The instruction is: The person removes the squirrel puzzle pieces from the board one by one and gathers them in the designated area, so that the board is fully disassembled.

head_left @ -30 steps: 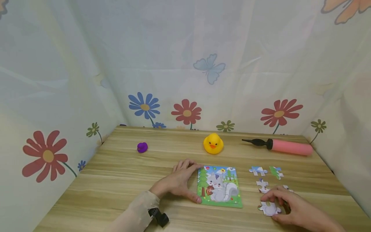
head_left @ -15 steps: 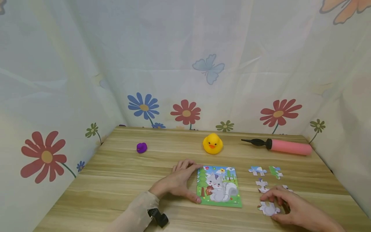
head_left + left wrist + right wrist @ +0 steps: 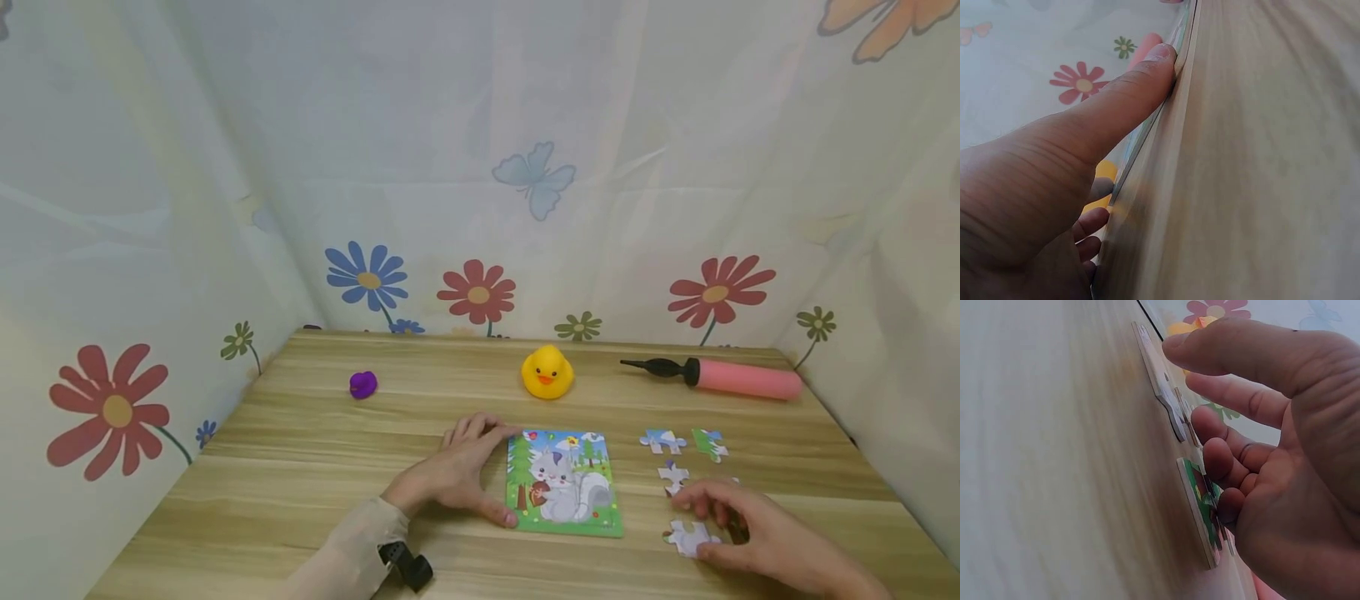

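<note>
A square squirrel picture puzzle (image 3: 562,483) lies flat on the wooden table. My left hand (image 3: 457,471) rests at its left side, index fingertip by the far corner and thumb (image 3: 1116,103) against the near one, fingers spread. To the right, my right hand (image 3: 761,533) hovers over loose jigsaw pieces, fingers loosely bent and nothing between them. Its thumb overlaps a pale grey piece (image 3: 682,537) in the head view; the right wrist view shows a gap between fingertips and that piece. A green-edged piece (image 3: 1194,509) lies under the lower fingers, hidden from the head camera.
Beyond the right hand lie a blue-and-white piece (image 3: 663,441), a green piece (image 3: 708,445) and a whitish piece (image 3: 672,473). Farther back are a yellow rubber duck (image 3: 547,373), a small purple duck (image 3: 363,384) and a pink hand pump (image 3: 746,377). A flowered curtain (image 3: 420,167) surrounds the table.
My right thumb has shifted slightly away from the table's near edge, now overlapping the pale grey piece. The left hand stays by the puzzle. The whole head view has drifted slightly.
</note>
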